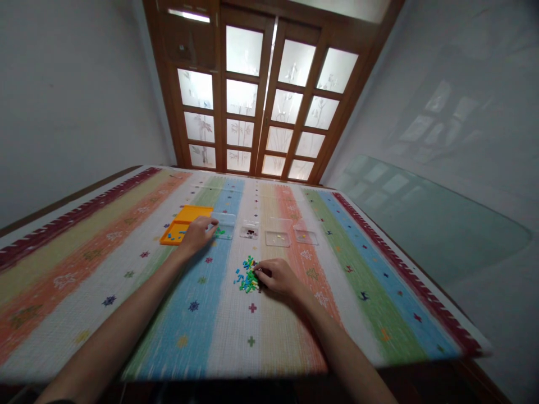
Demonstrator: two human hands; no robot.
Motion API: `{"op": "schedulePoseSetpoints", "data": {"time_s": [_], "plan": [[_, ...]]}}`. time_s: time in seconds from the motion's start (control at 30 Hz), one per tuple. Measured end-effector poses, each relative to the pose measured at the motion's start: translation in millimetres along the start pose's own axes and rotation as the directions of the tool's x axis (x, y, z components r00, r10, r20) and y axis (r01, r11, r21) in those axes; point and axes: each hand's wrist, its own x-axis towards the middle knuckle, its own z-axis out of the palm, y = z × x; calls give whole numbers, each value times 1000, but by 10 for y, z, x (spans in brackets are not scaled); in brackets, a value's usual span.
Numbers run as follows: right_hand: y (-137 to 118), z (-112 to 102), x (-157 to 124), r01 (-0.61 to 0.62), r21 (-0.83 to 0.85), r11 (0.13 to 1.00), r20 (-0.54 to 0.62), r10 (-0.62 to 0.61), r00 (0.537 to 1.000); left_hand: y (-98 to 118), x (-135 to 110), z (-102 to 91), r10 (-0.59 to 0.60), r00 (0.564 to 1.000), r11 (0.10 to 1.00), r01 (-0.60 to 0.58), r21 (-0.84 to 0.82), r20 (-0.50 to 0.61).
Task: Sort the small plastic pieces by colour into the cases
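A small heap of tiny green, blue and yellow pieces [247,275] lies on the striped cloth near the middle. My right hand [278,278] rests just right of the heap, its fingers curled and pinched at the heap's edge; what they pinch is too small to make out. My left hand [197,235] reaches forward to a clear tray [224,226] holding green pieces, fingertips closed at its left rim beside an orange tray [185,224].
Three more clear trays sit in a row: one with dark pieces [249,231], one with yellow pieces [278,239], one at the right [306,237]. The striped cloth [126,292] covers the table. A glass panel [425,224] lies right; wooden doors [261,95] stand behind.
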Motion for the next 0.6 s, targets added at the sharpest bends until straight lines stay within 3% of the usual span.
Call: {"op": "schedulePoseSetpoints", "data": {"time_s": [0.17,0.3,0.43,0.5,0.6], "plan": [[3,-2,-4,-6,-19,1000,9,7,1000,-30,80,103,-37,993,991,22,133,113],[-18,-5,-11,-17,-10,1000,-3,17,1000,23,7,89,9,999,997,-12,81,41],[-33,-13,-16,-7,23,1000,-10,7,1000,234,-195,-52,118,993,990,-119,-71,-21],[-43,-15,-16,-2,53,999,-11,3,1000,394,-361,-122,209,977,965,-199,-173,48],[-71,-8,-15,5,97,995,-25,-3,1000,629,-656,-160,370,904,899,-291,-328,212]]}}
